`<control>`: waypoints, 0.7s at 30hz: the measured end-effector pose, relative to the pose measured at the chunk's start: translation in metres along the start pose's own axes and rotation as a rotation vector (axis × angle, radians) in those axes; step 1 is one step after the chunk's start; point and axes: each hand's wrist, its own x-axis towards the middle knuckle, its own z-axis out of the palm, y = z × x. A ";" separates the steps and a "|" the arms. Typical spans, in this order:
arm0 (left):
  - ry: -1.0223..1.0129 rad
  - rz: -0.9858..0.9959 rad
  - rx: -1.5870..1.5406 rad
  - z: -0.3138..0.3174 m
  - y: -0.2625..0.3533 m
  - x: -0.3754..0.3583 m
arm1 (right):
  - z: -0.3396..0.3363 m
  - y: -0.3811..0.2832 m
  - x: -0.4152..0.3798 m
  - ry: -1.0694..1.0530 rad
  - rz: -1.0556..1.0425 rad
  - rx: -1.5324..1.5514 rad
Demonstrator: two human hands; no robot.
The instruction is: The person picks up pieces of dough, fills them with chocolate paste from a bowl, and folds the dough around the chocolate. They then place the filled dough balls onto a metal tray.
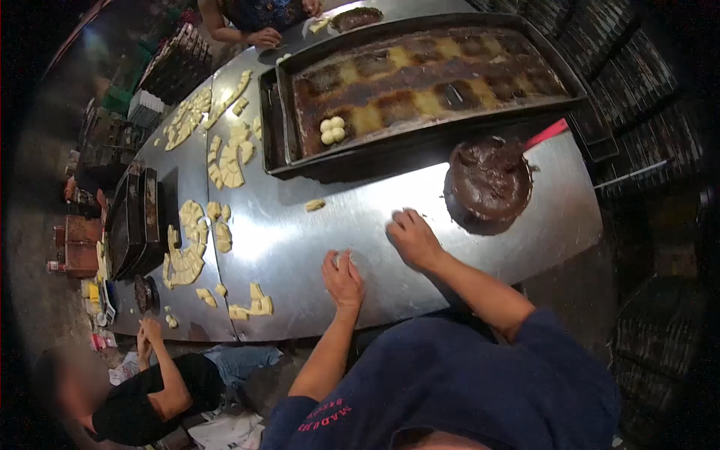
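Observation:
My left hand [343, 279] is low over the metal table [281, 289], its fingers curved and slightly apart, with nothing visible in them. To its right, my right hand [411, 237] rests on the tabletop with fingers curled down; what is under them, if anything, is hidden. Just beyond the right hand stands a round mass of dark brown paste [487, 184], with a red-handled tool [546, 135] stuck in it. A small dough piece [315, 205] lies alone above my left hand. Several pale dough balls [332, 130] sit together in the near left corner of a large tray [420, 140].
Cut dough pieces [187, 251] cover parts of the table's left side. Stacked dark trays [139, 221] stand at the far left. One co-worker [161, 386] is at the lower left, another person's hand [264, 37] is across the table. Racks [637, 82] line the right.

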 end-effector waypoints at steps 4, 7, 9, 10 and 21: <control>-0.026 -0.010 -0.002 -0.004 0.001 0.004 | -0.067 0.009 0.004 -0.253 0.216 0.372; -0.077 -0.047 0.001 -0.005 0.002 0.004 | -0.161 0.042 0.105 -0.238 -0.126 0.111; -0.077 -0.039 0.021 -0.003 0.000 0.002 | -0.201 0.058 0.170 -0.273 -0.135 0.055; -0.085 -0.030 0.030 -0.003 -0.001 0.001 | -0.215 0.064 0.202 -0.344 -0.169 -0.077; -0.120 -0.056 0.022 -0.003 -0.002 0.000 | -0.099 0.152 0.266 -0.619 -0.242 -0.130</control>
